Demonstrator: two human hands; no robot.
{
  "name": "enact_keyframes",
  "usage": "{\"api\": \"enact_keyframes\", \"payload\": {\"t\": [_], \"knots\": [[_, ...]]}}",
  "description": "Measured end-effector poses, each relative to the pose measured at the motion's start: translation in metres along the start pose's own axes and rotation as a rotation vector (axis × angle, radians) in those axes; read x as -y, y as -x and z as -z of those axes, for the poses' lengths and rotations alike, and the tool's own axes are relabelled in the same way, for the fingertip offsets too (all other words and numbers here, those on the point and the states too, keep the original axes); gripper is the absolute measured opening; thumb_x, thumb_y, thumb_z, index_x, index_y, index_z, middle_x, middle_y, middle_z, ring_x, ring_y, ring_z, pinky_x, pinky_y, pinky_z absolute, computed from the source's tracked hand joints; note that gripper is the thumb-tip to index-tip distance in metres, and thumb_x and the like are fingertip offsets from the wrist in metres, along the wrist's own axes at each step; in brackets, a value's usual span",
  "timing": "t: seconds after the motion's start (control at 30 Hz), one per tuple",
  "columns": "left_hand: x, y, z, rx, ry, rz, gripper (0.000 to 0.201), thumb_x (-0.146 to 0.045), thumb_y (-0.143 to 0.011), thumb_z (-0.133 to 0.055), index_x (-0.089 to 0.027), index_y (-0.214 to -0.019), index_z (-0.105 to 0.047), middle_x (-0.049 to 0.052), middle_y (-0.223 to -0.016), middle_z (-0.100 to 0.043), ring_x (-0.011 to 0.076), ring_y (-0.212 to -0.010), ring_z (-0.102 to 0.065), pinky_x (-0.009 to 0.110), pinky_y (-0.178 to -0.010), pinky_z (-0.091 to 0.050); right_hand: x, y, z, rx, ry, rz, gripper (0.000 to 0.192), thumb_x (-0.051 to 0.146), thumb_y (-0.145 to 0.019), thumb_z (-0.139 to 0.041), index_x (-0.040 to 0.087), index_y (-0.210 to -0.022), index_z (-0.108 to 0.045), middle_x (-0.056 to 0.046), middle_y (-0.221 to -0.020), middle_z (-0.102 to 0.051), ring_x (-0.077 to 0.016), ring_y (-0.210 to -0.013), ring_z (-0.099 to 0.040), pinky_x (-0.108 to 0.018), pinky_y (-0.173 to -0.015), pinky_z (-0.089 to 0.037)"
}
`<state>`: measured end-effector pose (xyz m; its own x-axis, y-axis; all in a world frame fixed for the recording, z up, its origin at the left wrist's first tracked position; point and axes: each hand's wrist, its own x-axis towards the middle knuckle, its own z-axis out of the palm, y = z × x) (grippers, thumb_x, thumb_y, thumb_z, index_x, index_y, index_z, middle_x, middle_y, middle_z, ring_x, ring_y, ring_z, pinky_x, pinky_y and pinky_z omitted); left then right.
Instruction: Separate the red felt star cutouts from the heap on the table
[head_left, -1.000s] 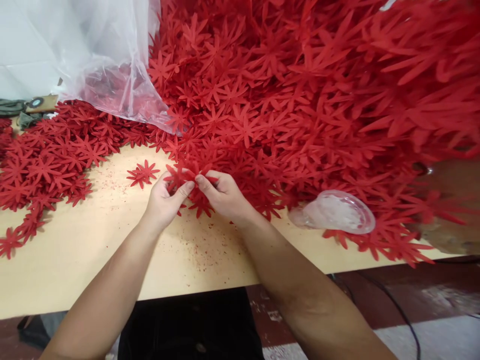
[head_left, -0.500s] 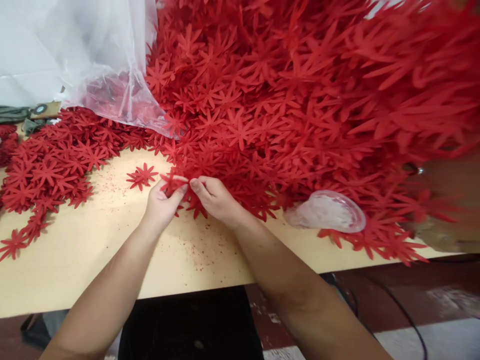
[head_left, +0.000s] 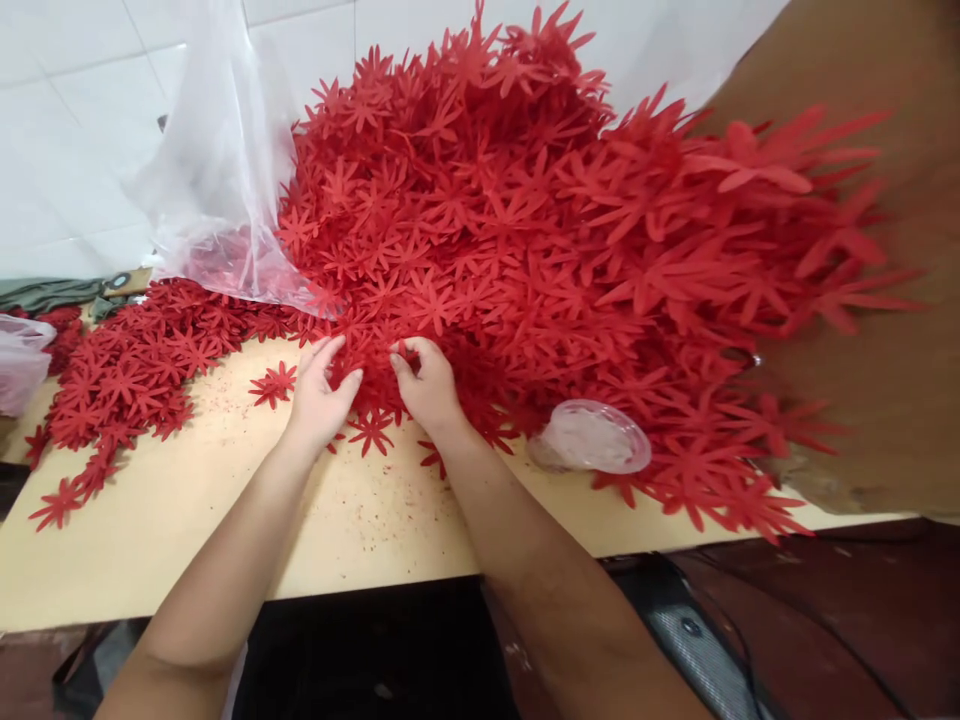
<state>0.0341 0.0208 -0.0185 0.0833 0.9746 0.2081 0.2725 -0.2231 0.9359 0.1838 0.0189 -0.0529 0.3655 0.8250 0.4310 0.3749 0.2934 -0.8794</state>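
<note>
Red flower-shaped cutouts with narrow petals form a big heap (head_left: 480, 240) in front of me. My left hand (head_left: 319, 395) is at the near edge of the heap, its thumb and fingers apart, with no piece held between them. Just to its right, my right hand (head_left: 427, 385) has thumb and forefinger curled together, and red shows between them. It seems to pinch a red flower cutout, though its outline merges with the heap behind. A single flower cutout (head_left: 274, 384) lies on the table left of my left hand. Another flower cutout (head_left: 372, 432) sits below the hands.
A lower pile of red cutouts (head_left: 127, 375) spreads at the left. A clear plastic bag (head_left: 232, 200) stands behind it. Right of my hands, a clear plastic tub (head_left: 596, 437) lies tipped against the heap. A brown cardboard panel (head_left: 885, 400) borders the right. Red crumbs dot the pale table (head_left: 240, 520).
The hands were pinching a red cutout close together; now they are farther apart and my left fingers have opened. The view has tilted up, showing more of the wall.
</note>
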Motion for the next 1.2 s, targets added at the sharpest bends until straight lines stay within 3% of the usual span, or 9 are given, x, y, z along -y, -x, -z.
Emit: {"api": "enact_keyframes", "payload": {"t": [0.17,0.3,0.43,0.53,0.67,0.8,0.9,1.03,1.2], "knots": [[0.000,-0.005,0.023,-0.044,-0.313,-0.147,0.038,-0.018,-0.077,-0.054,-0.017,-0.113,-0.064,0.011,-0.124,-0.056,0.0228,-0.117,-0.055,0.042,-0.104,-0.044,0.007,0.002,0.005,-0.018,-0.042,-0.094,0.028,0.046,-0.079,-0.051,0.019,-0.074,-0.054,0.000,-0.063,-0.053,-0.0135,-0.057,-0.047,-0.029,-0.060,-0.042],[0.015,0.002,0.059,-0.056,-0.654,-0.101,0.037,-0.017,-0.077,-0.056,-0.011,-0.112,-0.066,0.015,-0.123,-0.058,0.0259,-0.119,-0.054,0.041,-0.107,-0.041,0.000,0.000,0.009,-0.129,0.061,-0.070,0.035,0.047,-0.076,-0.055,0.015,-0.088,-0.061,-0.004,-0.072,-0.057,-0.0159,-0.062,-0.050,-0.032,-0.062,-0.045],[0.030,0.000,0.086,0.000,-0.922,0.023,0.046,-0.029,-0.080,-0.060,-0.011,-0.123,-0.060,0.017,-0.132,-0.054,0.0294,-0.125,-0.049,0.041,-0.110,-0.036,-0.012,0.001,0.003,-0.159,0.294,0.164,0.050,0.046,-0.073,-0.062,0.012,-0.110,-0.064,-0.017,-0.104,-0.057,-0.0280,-0.095,-0.052,-0.048,-0.085,-0.045],[0.033,-0.004,0.087,0.088,-0.987,0.090,0.044,-0.036,-0.080,-0.061,-0.015,-0.119,-0.062,0.015,-0.126,-0.057,0.0293,-0.121,-0.051,0.041,-0.106,-0.039,-0.004,0.008,0.001,-0.192,0.436,0.369,0.048,0.046,-0.076,-0.062,0.013,-0.110,-0.066,-0.020,-0.115,-0.053,-0.0331,-0.108,-0.045,-0.055,-0.094,-0.039],[0.029,-0.005,0.074,0.113,-1.016,0.116,0.041,-0.034,-0.082,-0.057,-0.020,-0.120,-0.060,0.013,-0.119,-0.059,0.0296,-0.114,-0.055,0.044,-0.100,-0.043,0.025,0.032,-0.010,0.129,0.321,0.672,0.038,0.039,-0.084,-0.059,0.013,-0.111,-0.065,-0.015,-0.105,-0.061,-0.0265,-0.100,-0.049,-0.047,-0.092,-0.042],[0.032,-0.007,0.072,0.008,-0.846,0.124,0.042,-0.017,-0.076,-0.058,-0.019,-0.118,-0.058,0.012,-0.115,-0.057,0.0243,-0.105,-0.062,0.039,-0.097,-0.047,0.042,0.061,-0.034,0.662,0.290,0.735,0.038,0.041,-0.080,-0.066,0.013,-0.106,-0.068,-0.013,-0.108,-0.063,-0.0265,-0.107,-0.046,-0.042,-0.093,-0.042],[0.039,-0.011,0.078,-0.095,-0.499,0.155,0.044,-0.007,-0.068,-0.056,-0.018,-0.110,-0.058,0.008,-0.103,-0.061,0.0170,-0.086,-0.066,0.033,-0.082,-0.053,0.043,0.068,-0.045,0.860,0.417,0.636,0.022,0.027,-0.086,-0.060,0.016,-0.102,-0.070,-0.012,-0.105,-0.063,-0.0250,-0.107,-0.045,-0.041,-0.091,-0.041],[0.041,-0.015,0.088,-0.150,-0.103,0.222,0.040,-0.010,-0.061,-0.058,-0.017,-0.101,-0.056,0.003,-0.090,-0.062,0.0102,-0.062,-0.060,0.022,-0.056,-0.049,0.037,0.051,-0.038,0.836,0.600,0.526,0.030,0.004,-0.086,-0.047,0.014,-0.104,-0.069,-0.011,-0.107,-0.063,-0.0225,-0.103,-0.047,-0.037,-0.087,-0.038],[0.025,-0.006,0.088,-0.110,0.067,0.154,0.056,-0.020,-0.054,-0.068,-0.018,-0.109,-0.053,-0.001,-0.085,-0.059,0.0097,-0.062,-0.062,0.024,-0.060,-0.051,0.036,0.027,-0.018,0.647,0.662,0.329,0.023,0.012,-0.088,-0.049,0.014,-0.098,-0.070,-0.013,-0.106,-0.066,-0.0236,-0.104,-0.049,-0.039,-0.091,-0.036]]}}
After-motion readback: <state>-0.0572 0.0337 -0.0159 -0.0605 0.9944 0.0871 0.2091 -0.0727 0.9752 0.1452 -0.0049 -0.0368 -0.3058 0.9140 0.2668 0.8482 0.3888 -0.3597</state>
